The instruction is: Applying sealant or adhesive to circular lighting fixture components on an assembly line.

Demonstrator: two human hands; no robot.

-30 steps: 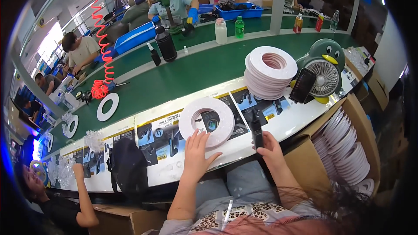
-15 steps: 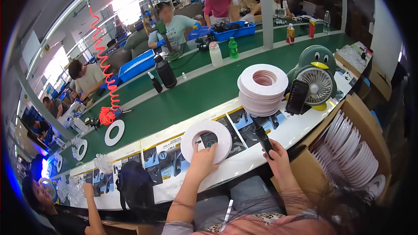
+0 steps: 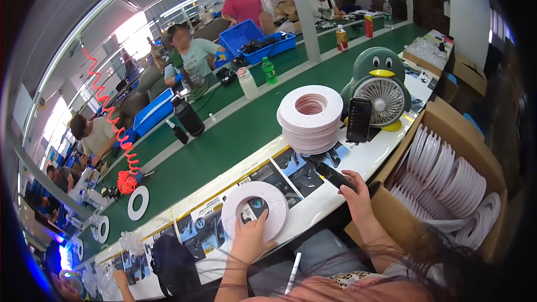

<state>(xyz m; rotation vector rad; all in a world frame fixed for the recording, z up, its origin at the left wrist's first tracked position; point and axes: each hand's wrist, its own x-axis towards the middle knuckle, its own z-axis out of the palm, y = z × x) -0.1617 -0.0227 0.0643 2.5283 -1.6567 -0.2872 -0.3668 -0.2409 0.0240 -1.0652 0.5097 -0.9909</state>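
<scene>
A flat white ring (image 3: 228, 212) lies on the printed sheets at the near edge of the bench. My left hand (image 3: 250, 241) grips its near rim, with fingers reaching into the hole. Beside it on the right, my right hand (image 3: 358, 194) is closed round a black stick-shaped tool (image 3: 335, 178), its far end pointing up and left over the sheets. What kind of tool it is cannot be made out. Beyond my hands rises a tall stack of similar white rings (image 3: 309, 128).
Right of the stack stand a phone (image 3: 359, 120) and a penguin-shaped fan (image 3: 382, 92). An open carton (image 3: 386, 212) of white rings is at my right. A black bag (image 3: 172, 265) lies at left. Co-workers sit across the green bench (image 3: 224, 126); a red coiled hose (image 3: 109, 111) hangs left.
The view has shifted, so the bench sits further left and lower. My right hand has tilted the black tool more level. My left hand stays on the ring. A person opposite has tipped up a blue bin.
</scene>
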